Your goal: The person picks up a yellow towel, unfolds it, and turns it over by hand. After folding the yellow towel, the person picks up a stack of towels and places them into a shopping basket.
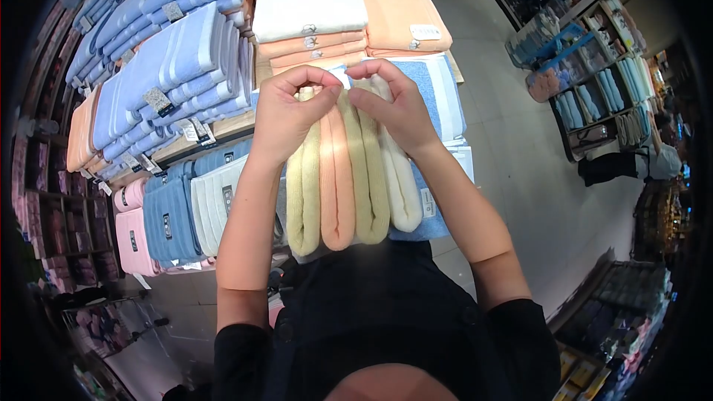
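Note:
My left hand (295,111) and my right hand (401,108) meet above several folded towels, thumbs and index fingers pinched. Between the fingertips is a small white tag (342,77), partly covered by them. Right under my hands, side by side and folded edge toward me, lie a yellow-green towel (303,200), a peach towel (337,204), a second yellow-green towel (370,200) and a white towel (402,189). Their far ends are hidden behind my hands. Blue towels (440,96) are beneath and to the right of them.
Stacks of light blue towels (167,67) rise at the left, with peach towels (401,18) and a white towel (308,7) behind. Below left are pink and grey-blue towels (167,193). Tiled floor (512,163) and a shelf unit (594,82) lie at the right.

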`<state>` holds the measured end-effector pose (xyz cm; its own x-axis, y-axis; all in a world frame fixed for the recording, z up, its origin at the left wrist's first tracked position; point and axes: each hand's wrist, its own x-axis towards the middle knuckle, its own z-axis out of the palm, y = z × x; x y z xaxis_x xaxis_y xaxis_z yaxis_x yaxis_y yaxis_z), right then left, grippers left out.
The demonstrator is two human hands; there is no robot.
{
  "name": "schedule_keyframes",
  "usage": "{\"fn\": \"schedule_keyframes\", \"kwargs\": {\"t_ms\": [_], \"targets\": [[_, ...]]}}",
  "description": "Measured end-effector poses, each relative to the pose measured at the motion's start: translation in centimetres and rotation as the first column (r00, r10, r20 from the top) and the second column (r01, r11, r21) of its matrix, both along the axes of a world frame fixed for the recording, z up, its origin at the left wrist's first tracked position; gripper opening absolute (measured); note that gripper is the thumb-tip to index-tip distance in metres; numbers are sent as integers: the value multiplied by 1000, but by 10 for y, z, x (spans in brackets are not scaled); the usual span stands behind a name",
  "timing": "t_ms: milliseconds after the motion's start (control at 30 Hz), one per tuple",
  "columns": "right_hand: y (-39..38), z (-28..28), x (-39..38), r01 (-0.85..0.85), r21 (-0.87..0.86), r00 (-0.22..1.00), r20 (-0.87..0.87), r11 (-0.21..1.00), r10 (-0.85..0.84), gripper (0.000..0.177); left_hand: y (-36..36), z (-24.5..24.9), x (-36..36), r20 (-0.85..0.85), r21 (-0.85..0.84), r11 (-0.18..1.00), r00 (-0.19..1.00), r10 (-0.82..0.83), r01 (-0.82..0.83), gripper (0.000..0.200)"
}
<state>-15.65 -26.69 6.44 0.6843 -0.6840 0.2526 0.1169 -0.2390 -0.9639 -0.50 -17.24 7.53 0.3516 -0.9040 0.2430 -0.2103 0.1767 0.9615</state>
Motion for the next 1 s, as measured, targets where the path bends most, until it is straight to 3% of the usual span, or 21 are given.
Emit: {"fn": "schedule_keyframes", "kwargs": {"t_ms": [33, 133, 167, 267, 367, 467, 500, 600, 700, 800, 833, 1000], "targets": [[1, -1, 0, 18, -18, 1000, 14, 1000, -18, 44, -1, 0, -1, 53, 9, 1000, 999, 5, -5, 13], [8, -3, -10, 123, 204, 952, 251, 971, -173, 67, 3, -11, -6, -248, -242, 930, 944, 217, -277, 34], [17, 3, -18, 75, 222, 973, 195, 972, -120, 78, 12, -15, -11, -421, -258, 910, 886, 195, -323, 49], [36, -16, -35, -11, 363, 963, 256, 932, -88, 75, 37, -35, -31, -541, -289, 888, 826, 157, -357, 64], [46, -26, -37, -109, 340, 963, 269, 934, 14, 73, 68, -42, -50, -622, -171, 980, 782, -24, -106, 77], [51, -11, -38, -111, 285, 985, 159, 952, 67, 70, 76, -18, -48, -362, -16, 999, 931, -54, 52, 88], [49, -8, -39, -91, 332, 989, 144, 939, 45, 70, 72, -11, -44, -403, -12, 999, 914, -40, 39, 98], [33, 0, -34, -36, 428, 993, 115, 903, -15, 71, 61, 6, -38, 95, -99, 978, 977, 193, -184, 94], [21, 7, -27, -3, 405, 995, 94, 914, -39, 69, 50, 27, -37, 579, -53, 990, 804, 136, -129, 74], [20, 5, -28, 24, 286, 1000, -4, 958, -23, 69, 46, 43, -50, 862, 14, 990, 504, 59, -140, 46], [22, 5, -29, 51, 226, 999, -28, 973, -46, 70, 43, 42, -51, 864, -8, 997, 501, 46, -78, 37], [26, 5, -39, 80, 11, 996, -41, 997, -79, 71, 42, 34, -52, 855, -2, 995, 515, 56, -105, 34]]}}
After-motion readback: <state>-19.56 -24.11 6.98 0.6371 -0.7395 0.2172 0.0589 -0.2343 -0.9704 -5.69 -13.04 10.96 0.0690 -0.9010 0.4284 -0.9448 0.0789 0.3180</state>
